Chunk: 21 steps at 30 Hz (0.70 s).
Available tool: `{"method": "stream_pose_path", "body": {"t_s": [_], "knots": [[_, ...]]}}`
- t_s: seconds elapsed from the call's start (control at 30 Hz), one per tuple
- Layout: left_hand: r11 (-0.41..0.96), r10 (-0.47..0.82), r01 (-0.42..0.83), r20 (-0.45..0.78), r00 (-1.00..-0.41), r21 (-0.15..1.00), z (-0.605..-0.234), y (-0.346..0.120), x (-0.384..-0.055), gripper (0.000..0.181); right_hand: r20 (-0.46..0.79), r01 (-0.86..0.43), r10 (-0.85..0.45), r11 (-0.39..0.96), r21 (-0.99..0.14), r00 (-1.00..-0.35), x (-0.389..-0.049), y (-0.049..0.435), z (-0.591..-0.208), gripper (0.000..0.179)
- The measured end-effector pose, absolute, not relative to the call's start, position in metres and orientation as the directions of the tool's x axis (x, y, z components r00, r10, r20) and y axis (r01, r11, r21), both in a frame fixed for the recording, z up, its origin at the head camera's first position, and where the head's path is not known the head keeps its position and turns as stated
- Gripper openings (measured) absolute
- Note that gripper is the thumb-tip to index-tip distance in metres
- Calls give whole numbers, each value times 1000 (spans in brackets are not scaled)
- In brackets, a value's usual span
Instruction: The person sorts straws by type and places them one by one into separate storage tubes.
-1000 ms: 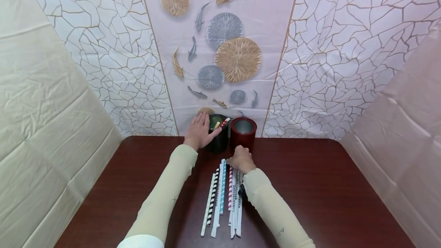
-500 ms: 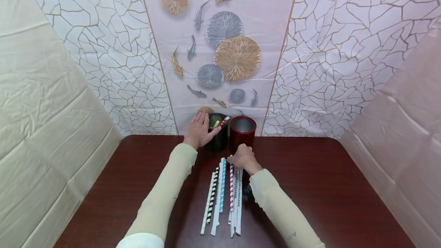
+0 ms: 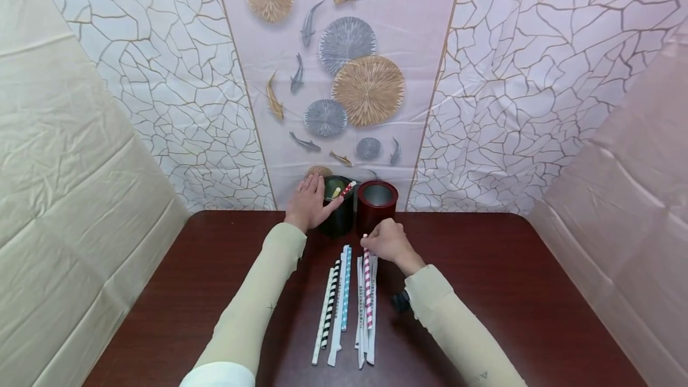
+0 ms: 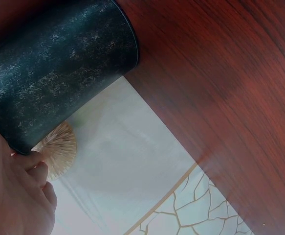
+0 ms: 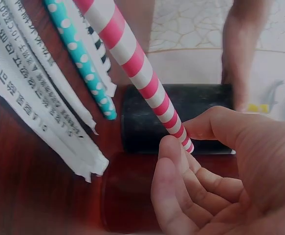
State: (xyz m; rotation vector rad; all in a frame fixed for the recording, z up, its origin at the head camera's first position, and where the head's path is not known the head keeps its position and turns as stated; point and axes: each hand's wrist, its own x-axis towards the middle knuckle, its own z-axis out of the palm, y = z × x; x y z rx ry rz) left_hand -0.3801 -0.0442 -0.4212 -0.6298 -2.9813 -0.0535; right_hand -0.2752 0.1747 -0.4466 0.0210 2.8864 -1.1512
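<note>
My left hand [image 3: 310, 203] rests against the side of a dark cup [image 3: 337, 215] at the table's far edge; that cup [image 4: 59, 63] holds a red-striped straw [image 3: 349, 188] and a yellow bit. My right hand [image 3: 388, 240] pinches the top end of a pink-and-white striped straw [image 3: 368, 279], lifted off the pile; the same straw [image 5: 137, 73] shows close up between thumb and forefinger. Below lie several paper straws [image 3: 338, 303], some in white printed wrappers [image 5: 30, 93], one teal dotted [image 5: 78, 63]. A dark red cup [image 3: 377, 208] stands right of the dark one.
The dark wooden table [image 3: 510, 291] is hemmed in by cloth backdrops: a patterned sheet [image 3: 349, 76] behind the cups and plain sheets at both sides. A small black object [image 3: 400, 301] sits under my right forearm.
My right hand has picked the pink striped straw out of the pile and raised its top end toward the cups. My left hand has stayed on the dark cup.
</note>
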Motion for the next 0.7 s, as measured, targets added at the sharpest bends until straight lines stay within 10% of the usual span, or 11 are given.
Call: {"method": "stream_pose_path", "body": {"t_s": [0.7], "knots": [[909, 409, 416, 122, -904, 40, -421, -44, -379, 95, 296, -283, -104, 695, -661, -949, -243, 185, -358, 14]]}}
